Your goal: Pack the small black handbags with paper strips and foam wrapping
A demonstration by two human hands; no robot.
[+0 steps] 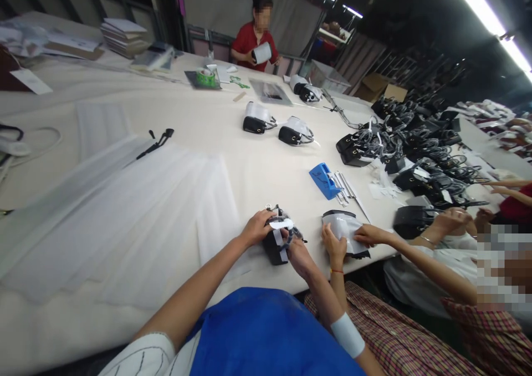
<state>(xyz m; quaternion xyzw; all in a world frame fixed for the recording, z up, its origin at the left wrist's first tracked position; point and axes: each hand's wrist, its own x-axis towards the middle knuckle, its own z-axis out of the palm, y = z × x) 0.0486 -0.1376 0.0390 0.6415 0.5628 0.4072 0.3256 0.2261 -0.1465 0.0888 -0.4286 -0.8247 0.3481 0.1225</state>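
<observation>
In front of me on the table edge is a small black handbag [273, 250] with wrapped handles and a ring at its far end. White strips show on its side and over its top. My left hand [256, 228] is closed on the bag's far left edge, fingers bent over it. On the near right side, my right hand [301, 258] is closed by the handles; its fingertips are partly hidden behind them. To the left of the bag, long sheets of white foam wrap [166, 209] lie fanned out.
Right beside me, a co-worker's two hands press white wrap around a black bag [344, 229]. Beyond are a blue tape dispenser [325, 181], two wrapped bags [258, 118] and a pile of black bags [415, 137]. A black strap [155, 143] lies on the foam. A person in red stands across the table.
</observation>
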